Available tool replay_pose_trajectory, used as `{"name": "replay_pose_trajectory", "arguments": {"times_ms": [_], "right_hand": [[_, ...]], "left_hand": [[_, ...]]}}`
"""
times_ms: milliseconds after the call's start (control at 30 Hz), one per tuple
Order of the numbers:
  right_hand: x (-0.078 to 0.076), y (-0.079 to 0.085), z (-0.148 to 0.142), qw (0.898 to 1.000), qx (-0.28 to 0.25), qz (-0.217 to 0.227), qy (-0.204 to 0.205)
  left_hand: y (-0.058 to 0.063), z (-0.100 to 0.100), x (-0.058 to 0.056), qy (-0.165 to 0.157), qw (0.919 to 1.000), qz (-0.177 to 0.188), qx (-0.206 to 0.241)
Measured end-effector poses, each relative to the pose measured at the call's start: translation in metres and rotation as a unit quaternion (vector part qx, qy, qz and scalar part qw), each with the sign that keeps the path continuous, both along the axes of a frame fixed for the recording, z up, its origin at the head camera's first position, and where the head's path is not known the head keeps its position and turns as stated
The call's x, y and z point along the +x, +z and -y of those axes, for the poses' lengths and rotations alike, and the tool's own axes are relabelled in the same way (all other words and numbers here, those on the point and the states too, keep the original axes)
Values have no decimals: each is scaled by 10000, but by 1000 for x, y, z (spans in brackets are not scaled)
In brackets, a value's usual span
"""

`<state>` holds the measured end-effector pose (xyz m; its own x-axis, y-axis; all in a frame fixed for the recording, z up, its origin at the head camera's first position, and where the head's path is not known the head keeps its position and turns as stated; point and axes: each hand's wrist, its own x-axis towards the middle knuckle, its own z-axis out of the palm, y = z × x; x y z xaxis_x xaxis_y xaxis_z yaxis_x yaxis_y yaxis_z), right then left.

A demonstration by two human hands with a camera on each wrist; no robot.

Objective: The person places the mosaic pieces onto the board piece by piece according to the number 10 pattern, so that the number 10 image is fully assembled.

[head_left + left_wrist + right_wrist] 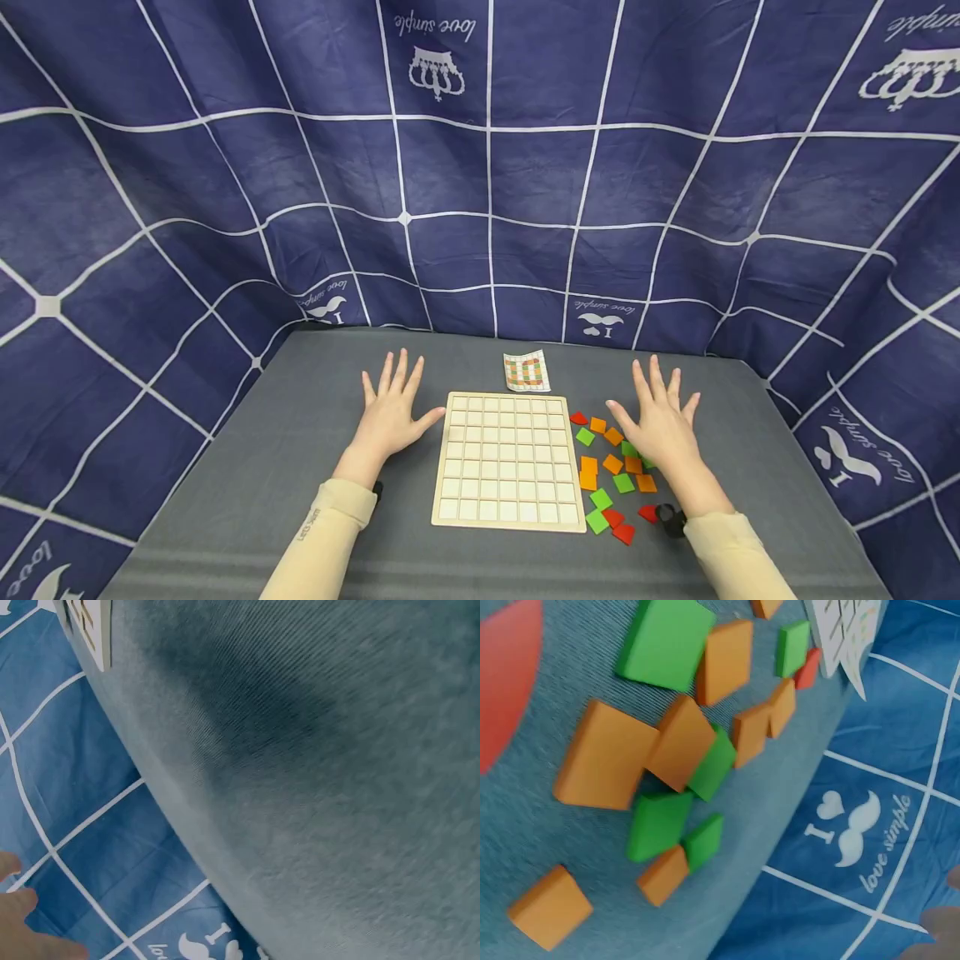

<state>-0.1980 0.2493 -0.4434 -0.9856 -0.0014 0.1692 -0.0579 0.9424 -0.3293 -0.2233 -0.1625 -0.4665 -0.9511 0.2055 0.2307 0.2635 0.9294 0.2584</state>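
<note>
My left hand (391, 417), fingers spread, hovers left of a pale wooden grid board (508, 527); its thumb tip comes near the board's edge. Bare white squares fill the board's cells. On the other side, my right hand (662, 425) is spread too, above the right part of a scatter of tiles, holding nothing. Among these loose tiles are green squares (624, 483), orange squares (647, 483) and red pieces with a curved edge (623, 534). In the right wrist view some orange tiles (607, 755) lean on or overlap others. Fingertips (22, 930) show at the left wrist view's corner.
Behind the board lies a small printed pattern card (527, 372) with coloured squares, its corner curled. A grey cloth covers the table (262, 467). Blue curtain (450, 175) with white lines hangs along the back and both sides. Each wrist wears a black strap.
</note>
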Motion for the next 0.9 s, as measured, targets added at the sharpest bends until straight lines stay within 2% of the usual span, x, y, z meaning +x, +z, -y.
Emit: {"name": "replay_pose_trajectory", "arguments": {"times_ms": [267, 500, 667, 733, 900], "right_hand": [[2, -15, -4, 9992, -275, 280, 81], [1, -25, -5, 9980, -507, 346, 128], [2, -32, -4, 9973, -522, 511, 18], [2, -34, -3, 9968, -552, 572, -63], [0, -40, -1, 9960, -579, 660, -172]], "left_hand": [[-13, 5, 8, -162, 9983, 137, 539], [-26, 9, 15, -214, 9974, 376, 576], [-31, 9, 23, -317, 9951, 497, 798], [-31, 8, 25, -323, 9934, 631, 906], [-33, 5, 29, -337, 9840, 1291, 1177]]}}
